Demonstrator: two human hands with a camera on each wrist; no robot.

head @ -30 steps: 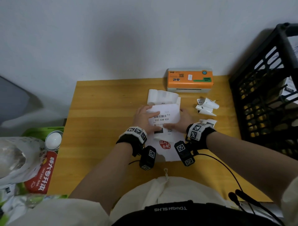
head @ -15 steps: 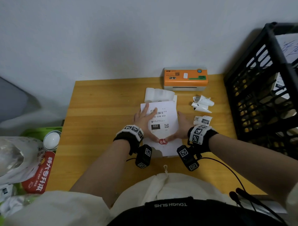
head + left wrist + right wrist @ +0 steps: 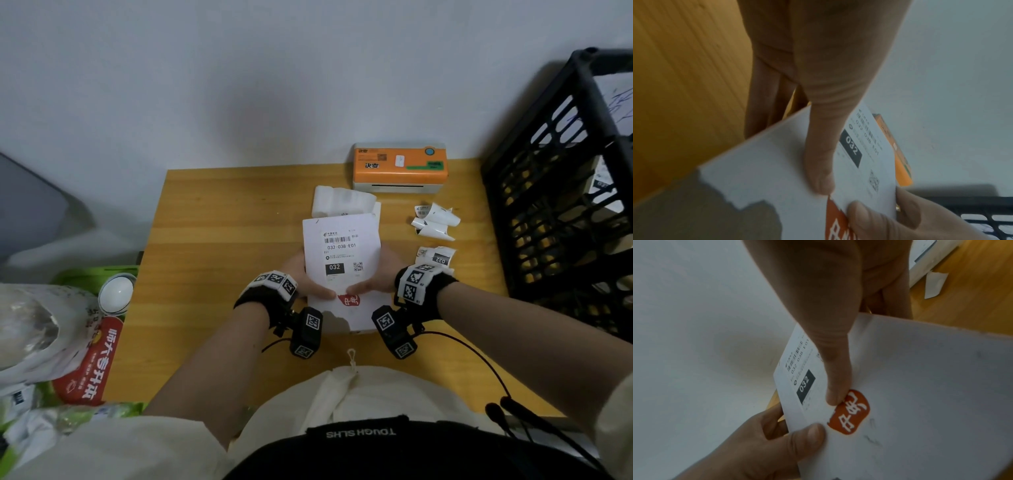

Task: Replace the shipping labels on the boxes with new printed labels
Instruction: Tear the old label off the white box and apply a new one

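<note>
A flat white box [image 3: 363, 317] with a red logo [image 3: 349, 300] is held above the wooden table [image 3: 219, 240], its far end tilted up. A new printed label [image 3: 340, 248] reading 032-038-E01 covers its top. My left hand [image 3: 301, 274] grips the box's left side and my right hand [image 3: 382, 274] the right side. Both have fingers underneath and thumbs on top. The left wrist view shows the left thumb [image 3: 818, 146] pressing the label's [image 3: 863, 149] near edge. In the right wrist view the right thumb [image 3: 830, 363] presses beside the logo [image 3: 849, 412].
An orange label printer [image 3: 399, 166] stands at the table's back, with a curl of white backing paper [image 3: 339, 200] in front of it. Peeled old labels [image 3: 433, 222] lie to the right. A black crate [image 3: 561, 192] walls the right side. Bags and a cup [image 3: 116, 293] crowd the left.
Both hands slid from smoothing the label's middle to the box's sides, thumbs ending at the label's near edge. The box has since come up off the table, tilted.
</note>
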